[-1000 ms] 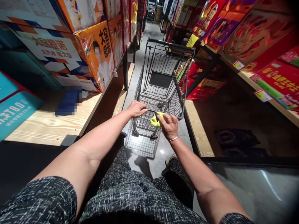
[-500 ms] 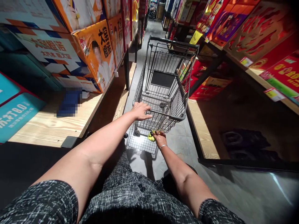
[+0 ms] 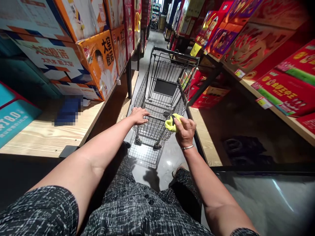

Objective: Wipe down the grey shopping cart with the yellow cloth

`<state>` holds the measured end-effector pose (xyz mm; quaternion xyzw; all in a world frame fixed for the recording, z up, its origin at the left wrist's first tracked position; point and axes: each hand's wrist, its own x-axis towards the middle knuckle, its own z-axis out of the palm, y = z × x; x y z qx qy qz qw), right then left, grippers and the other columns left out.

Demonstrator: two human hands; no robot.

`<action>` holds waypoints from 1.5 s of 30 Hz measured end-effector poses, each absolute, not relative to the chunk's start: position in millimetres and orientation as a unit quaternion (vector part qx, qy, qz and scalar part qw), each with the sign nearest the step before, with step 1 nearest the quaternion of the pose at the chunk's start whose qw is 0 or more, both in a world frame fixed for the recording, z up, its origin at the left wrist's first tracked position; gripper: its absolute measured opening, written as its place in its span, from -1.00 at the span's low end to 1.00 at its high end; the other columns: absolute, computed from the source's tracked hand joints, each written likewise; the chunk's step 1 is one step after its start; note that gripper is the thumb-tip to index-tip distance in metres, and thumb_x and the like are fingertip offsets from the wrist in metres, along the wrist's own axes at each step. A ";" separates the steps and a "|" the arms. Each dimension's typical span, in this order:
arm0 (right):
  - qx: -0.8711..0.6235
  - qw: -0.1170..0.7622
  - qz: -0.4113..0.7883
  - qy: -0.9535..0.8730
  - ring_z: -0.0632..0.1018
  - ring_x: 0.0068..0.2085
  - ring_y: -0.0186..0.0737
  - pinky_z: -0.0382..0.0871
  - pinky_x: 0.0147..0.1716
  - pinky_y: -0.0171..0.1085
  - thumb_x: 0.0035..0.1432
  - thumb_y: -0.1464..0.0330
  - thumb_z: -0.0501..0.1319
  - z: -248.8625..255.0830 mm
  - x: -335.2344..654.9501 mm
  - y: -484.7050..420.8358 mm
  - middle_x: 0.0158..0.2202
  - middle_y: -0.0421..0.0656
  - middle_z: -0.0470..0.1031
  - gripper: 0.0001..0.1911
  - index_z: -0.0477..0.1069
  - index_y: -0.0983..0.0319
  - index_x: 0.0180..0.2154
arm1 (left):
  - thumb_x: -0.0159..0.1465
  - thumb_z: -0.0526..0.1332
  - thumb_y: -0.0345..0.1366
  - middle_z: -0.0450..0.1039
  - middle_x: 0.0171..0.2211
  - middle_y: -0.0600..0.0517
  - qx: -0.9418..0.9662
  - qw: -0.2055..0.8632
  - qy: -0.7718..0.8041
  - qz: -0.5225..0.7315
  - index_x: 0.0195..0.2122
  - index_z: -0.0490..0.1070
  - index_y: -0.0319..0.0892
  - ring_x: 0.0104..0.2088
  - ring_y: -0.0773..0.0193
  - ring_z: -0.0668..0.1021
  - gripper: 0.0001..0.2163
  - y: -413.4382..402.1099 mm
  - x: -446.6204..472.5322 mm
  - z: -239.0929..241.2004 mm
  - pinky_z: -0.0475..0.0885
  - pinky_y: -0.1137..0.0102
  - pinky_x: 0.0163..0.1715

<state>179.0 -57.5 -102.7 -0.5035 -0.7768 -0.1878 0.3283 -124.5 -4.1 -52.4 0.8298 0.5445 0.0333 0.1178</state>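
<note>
A black wire shopping cart point(image 3: 162, 82) stands in the aisle in front of me, with nothing in its basket. My left hand point(image 3: 139, 115) lies on the cart's near rim at its left corner, fingers curled over the bar. My right hand point(image 3: 185, 131) is closed on a yellow cloth point(image 3: 171, 123) and presses it against the near rim at the cart's right corner. A thin bracelet circles my right wrist.
Wooden shelves line both sides of the aisle. Orange and white boxes point(image 3: 100, 62) stand on the left shelf, red gift boxes point(image 3: 285, 88) on the right. A low wooden shelf point(image 3: 204, 137) lies right of the cart. The grey floor point(image 3: 169, 160) runs ahead.
My right hand with the yellow cloth came up from the cart's lower frame to the near rim at the right corner. My left hand stayed on the rim.
</note>
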 end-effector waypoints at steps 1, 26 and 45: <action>-0.511 0.329 -0.187 -0.772 0.33 0.08 -0.01 0.27 0.12 -0.04 0.32 0.40 0.16 -99.6 179.7 -56.2 0.09 -0.03 0.47 -0.63 0.55 0.03 0.09 | 0.27 0.16 -0.04 0.49 0.09 -0.02 0.830 0.117 0.545 0.034 0.11 0.48 0.03 0.13 -0.04 0.38 -0.59 -4.2 -124.6 -52.5 0.14 0.04 0.12; -0.528 0.116 -0.005 -0.841 0.37 -0.10 -0.07 0.35 -0.14 -0.13 0.29 0.39 0.16 -254.4 143.5 -106.7 -0.11 -0.05 0.52 -0.76 0.58 0.11 -0.10 | 0.13 0.19 -0.31 0.47 0.11 0.03 0.848 0.163 0.500 0.073 0.21 0.35 0.06 0.17 0.05 0.38 -0.44 -17.2 -90.8 -51.3 0.05 0.09 0.27; -0.512 0.176 -0.116 -0.832 0.34 0.03 -0.01 0.24 -0.09 -0.12 0.28 0.46 0.13 -75.6 119.6 -71.3 0.16 -0.04 0.46 -0.54 0.46 0.02 0.16 | 0.12 0.17 -0.35 0.54 0.00 0.06 0.815 0.164 0.548 0.095 -0.07 0.46 0.02 0.10 0.05 0.41 -0.67 -19.4 -93.9 -51.6 0.09 0.08 0.20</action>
